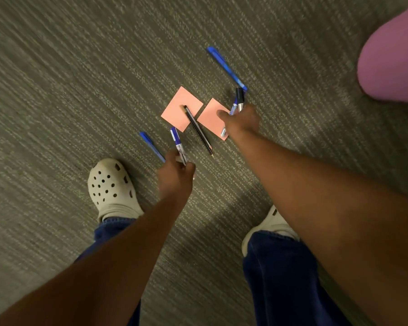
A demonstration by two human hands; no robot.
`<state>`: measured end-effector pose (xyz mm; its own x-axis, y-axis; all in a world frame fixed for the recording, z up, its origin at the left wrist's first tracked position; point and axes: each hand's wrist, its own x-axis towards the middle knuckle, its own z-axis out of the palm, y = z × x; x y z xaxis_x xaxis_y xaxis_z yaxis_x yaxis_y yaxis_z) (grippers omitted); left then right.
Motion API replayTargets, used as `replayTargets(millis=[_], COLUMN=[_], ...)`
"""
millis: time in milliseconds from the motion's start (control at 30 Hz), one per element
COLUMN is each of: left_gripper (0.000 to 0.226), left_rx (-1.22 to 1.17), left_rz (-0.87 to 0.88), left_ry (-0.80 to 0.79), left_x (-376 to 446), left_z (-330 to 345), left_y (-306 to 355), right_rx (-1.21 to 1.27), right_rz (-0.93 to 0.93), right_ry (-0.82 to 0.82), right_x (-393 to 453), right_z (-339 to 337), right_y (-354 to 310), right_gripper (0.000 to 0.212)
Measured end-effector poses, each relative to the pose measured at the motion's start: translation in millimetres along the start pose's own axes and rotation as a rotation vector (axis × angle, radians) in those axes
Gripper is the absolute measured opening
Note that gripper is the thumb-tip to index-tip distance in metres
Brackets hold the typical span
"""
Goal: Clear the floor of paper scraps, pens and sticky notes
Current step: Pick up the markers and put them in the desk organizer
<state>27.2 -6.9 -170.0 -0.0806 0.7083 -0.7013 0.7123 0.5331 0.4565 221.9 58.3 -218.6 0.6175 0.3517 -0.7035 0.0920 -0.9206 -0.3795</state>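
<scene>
The left hand [176, 171] is gripping two blue plastic pens [177, 143]; the right hand's [242, 121] curled fingers are holding capped pens [239, 100] above a pink square sticky note [211, 118].

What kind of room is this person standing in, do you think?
Probably an office or classroom, though only the floor shows. It has hard-wearing striped grey carpet, scattered with pink sticky notes, blue pens and a pencil. A purple rounded seat or cushion sits at the edge.

Single head-worn wide-angle view, looking steeply down from standing height, carpet floor [57, 90] filling frame
</scene>
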Motion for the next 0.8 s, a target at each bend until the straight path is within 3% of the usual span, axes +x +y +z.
replayTargets(millis=[100, 233, 367, 467, 600, 800], left_gripper=[0.037, 0.005, 0.019, 0.015, 0.020, 0.036], left_rx=[-0.128, -0.256, -0.381, -0.390, -0.421, -0.329], left_rz=[0.038, 0.018, -0.028, -0.016, -0.022, 0.095], left_ry=[-0.032, -0.084, -0.116, -0.199, -0.388, -0.544], left_x=[-9.5, -22.3, -46.3, -74.5, -122.5, -211.0], left_z=[-5.1, -13.2, -29.6, -49.1, -85.5, -159.8], left_y=[10.8, 31.3, 68.3, 110.4, 172.3, 269.7], right_rx=[-0.067, -0.091, 0.099, 0.255, 0.455, 0.641], right_rz=[0.055, 0.035, 0.024, 0.027, -0.016, -0.126], right_ry=[0.023, 0.010, -0.145, -0.249, -0.257, -0.278], right_x=[10.7, -1.7, -56.3, -116.3, -200.2, -317.2], right_z=[8.0, -12.3, -62.3, -110.7, -177.4, -280.4], right_y=[-0.5, 4.6, 11.0, 4.8, -24.1, -92.1], right_gripper=[0.044, 0.035, 0.012, 0.023, 0.022, 0.044])
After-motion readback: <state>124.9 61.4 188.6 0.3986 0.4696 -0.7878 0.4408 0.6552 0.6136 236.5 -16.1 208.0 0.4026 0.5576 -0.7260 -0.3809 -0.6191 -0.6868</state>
